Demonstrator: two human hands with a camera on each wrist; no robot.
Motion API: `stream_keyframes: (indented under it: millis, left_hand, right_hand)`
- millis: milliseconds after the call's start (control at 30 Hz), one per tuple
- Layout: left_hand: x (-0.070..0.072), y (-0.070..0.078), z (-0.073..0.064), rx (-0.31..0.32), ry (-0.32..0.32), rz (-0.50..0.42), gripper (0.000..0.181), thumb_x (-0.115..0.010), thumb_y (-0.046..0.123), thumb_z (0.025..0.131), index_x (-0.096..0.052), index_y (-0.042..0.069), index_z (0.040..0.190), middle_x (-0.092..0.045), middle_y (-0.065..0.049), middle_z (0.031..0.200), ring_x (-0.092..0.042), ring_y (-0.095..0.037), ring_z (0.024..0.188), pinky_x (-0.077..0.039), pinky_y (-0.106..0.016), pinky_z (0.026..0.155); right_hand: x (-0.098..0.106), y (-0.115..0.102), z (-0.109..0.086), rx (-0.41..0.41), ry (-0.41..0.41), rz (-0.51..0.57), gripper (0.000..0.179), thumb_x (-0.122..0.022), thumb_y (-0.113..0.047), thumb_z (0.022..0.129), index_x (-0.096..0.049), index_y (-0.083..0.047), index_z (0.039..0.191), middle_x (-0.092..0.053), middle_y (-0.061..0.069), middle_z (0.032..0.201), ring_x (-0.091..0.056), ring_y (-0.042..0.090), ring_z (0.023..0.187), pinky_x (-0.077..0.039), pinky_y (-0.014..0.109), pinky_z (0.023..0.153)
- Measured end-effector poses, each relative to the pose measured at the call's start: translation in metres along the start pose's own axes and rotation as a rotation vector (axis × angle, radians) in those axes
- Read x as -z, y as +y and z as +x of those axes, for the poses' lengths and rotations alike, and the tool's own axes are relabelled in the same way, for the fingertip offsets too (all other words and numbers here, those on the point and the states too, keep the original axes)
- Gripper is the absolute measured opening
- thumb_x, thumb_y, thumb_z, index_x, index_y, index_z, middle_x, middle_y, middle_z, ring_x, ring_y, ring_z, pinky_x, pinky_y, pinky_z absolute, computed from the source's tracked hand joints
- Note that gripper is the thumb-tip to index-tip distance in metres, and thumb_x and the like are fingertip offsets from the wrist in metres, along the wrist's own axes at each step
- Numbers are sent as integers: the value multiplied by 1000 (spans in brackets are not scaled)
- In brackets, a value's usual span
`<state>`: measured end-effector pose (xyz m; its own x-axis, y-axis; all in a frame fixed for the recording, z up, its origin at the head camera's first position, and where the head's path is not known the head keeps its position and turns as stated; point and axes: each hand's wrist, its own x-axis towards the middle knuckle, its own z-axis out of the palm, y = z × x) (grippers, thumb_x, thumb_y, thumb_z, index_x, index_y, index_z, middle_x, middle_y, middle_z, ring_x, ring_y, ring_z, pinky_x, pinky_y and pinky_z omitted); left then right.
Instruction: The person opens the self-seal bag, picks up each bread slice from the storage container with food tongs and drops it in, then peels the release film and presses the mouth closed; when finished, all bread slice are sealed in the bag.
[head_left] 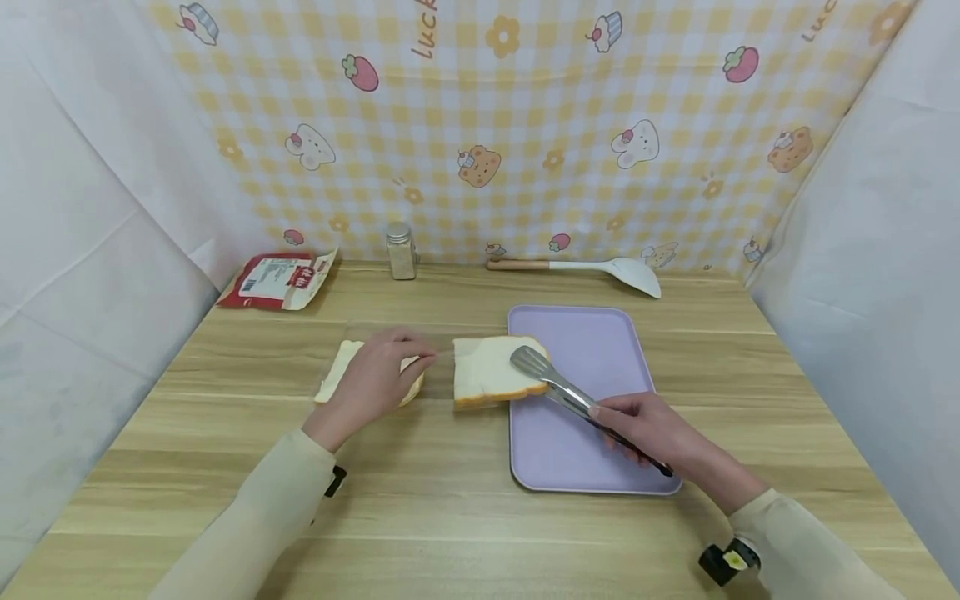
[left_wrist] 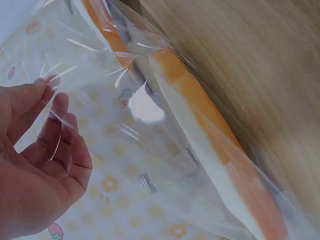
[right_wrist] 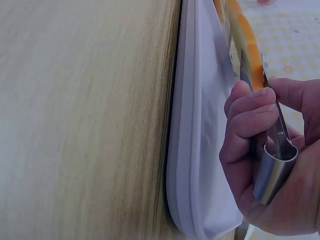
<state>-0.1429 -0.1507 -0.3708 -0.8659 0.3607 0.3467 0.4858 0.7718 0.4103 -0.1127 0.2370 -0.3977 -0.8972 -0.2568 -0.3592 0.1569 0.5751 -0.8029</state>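
My right hand (head_left: 651, 432) grips a pair of metal tongs (head_left: 572, 397), whose tips clamp the right edge of a bread slice (head_left: 491, 367). That slice is above the left edge of a lilac tray (head_left: 588, 454). Between thumb and index finger, my left hand (head_left: 372, 382) pinches a clear plastic bag (left_wrist: 135, 132). More bread (head_left: 339, 367) lies inside the bag, partly hidden behind the left hand. In the left wrist view, film spreads over the brown crust (left_wrist: 205, 110). The right wrist view has the curled fingers around the tongs near their metal end (right_wrist: 274, 175).
At the back left lies a red and white packet (head_left: 279, 282). A glass shaker jar (head_left: 402, 252) stands to its right against the checked cloth. A white spatula (head_left: 633, 273) with a wooden handle lies behind the tray. White cloth walls flank the wooden table (head_left: 420, 533).
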Motion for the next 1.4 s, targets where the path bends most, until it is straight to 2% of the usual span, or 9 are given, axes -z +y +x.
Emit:
stream_keyframes:
  millis: [133,433,600,800,1000,1233,1400]
  left_hand:
    - [2,1,-3,4,-3,-30,13,-74,13,99,-83,7,107,-71,-7,105,-64,-26,95,-52,-40,78]
    - [2,3,-4,19,-35,-53,15,-73,14,100,-82,8,110,-69,-3,98,-64,-24,94,-53,-40,81]
    - [5,2,-3,46,-37,-86,15,-71,13,101,-82,9,111,-72,-4,100,-63,-20,87,-49,-35,74]
    - [11,-2,-1,110,-66,-138,18,-63,14,107,-79,9,113,-74,-9,112,-64,-23,92,-49,-37,76]
    - [7,-2,-1,91,-63,-170,18,-63,11,106,-78,6,113,-75,-11,111,-62,-22,89,-47,-34,72]
    - [4,-3,-2,91,-41,-179,17,-63,11,106,-78,8,113,-75,-8,113,-64,-22,91,-47,-34,73]
    - [3,-3,-2,101,-27,-192,14,-65,12,105,-78,9,109,-74,-6,103,-62,-21,90,-45,-33,72]
  right_hand:
    - [1,1,1,-23,0,44,39,-64,-42,105,-73,-4,101,-60,1,66,-50,13,51,-42,29,45]
    - [-6,-1,1,-38,-49,171,45,-63,-41,106,-68,-1,126,-65,-1,74,-51,11,52,-42,27,46]
    - [-11,-1,2,-44,-13,158,39,-65,-38,105,-71,-2,120,-64,-1,71,-49,11,50,-41,27,45]
    - [-15,1,4,-54,27,107,35,-66,-38,105,-73,-5,116,-64,-1,70,-49,12,50,-41,29,44]
    - [-21,-7,3,-34,51,81,34,-68,-37,104,-74,-6,114,-63,0,69,-48,13,50,-40,29,44]
    - [-30,-11,4,15,89,24,28,-68,-31,104,-75,-6,114,-60,0,67,-44,11,48,-34,26,43]
    - [-34,-14,4,22,81,31,29,-68,-32,104,-75,-7,114,-60,1,67,-43,11,48,-32,26,42]
